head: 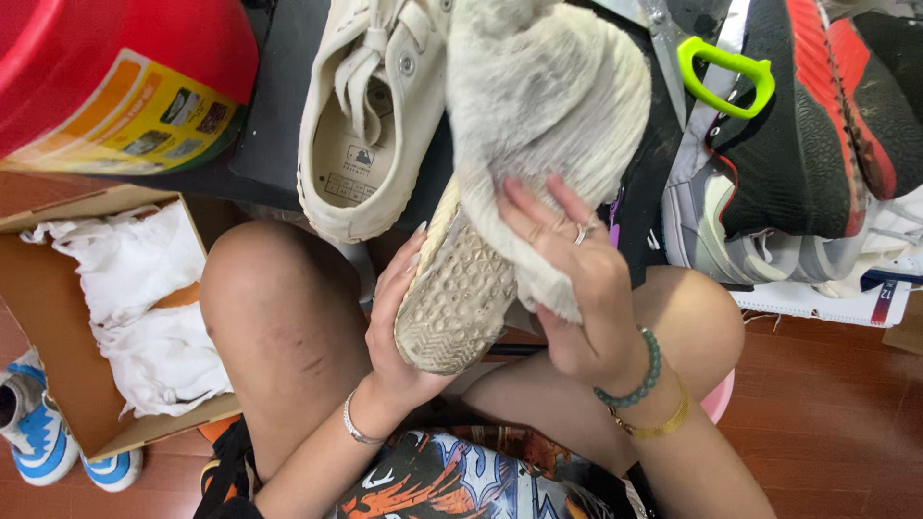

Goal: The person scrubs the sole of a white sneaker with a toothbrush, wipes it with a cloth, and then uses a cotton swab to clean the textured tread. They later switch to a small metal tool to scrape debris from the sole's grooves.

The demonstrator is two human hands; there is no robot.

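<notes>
My left hand (389,332) grips a cream sneaker (452,298) by its heel, sole turned up and toward me, above my knees. My right hand (577,279) presses a whitish cloth (538,96) against the shoe; the cloth drapes over most of its upper. A ring sits on one finger, and beaded and gold bracelets circle the right wrist. The matching cream sneaker (361,115) lies just beyond my left knee, opening up, laces loose.
An open cardboard shoebox (67,384) with white paper stands at left, a blue-and-white small shoe (38,447) beside it. A red container (115,77) sits top left. Black-and-red sneakers (817,125), a grey sneaker and green-handled scissors (726,72) lie at right on the wooden floor.
</notes>
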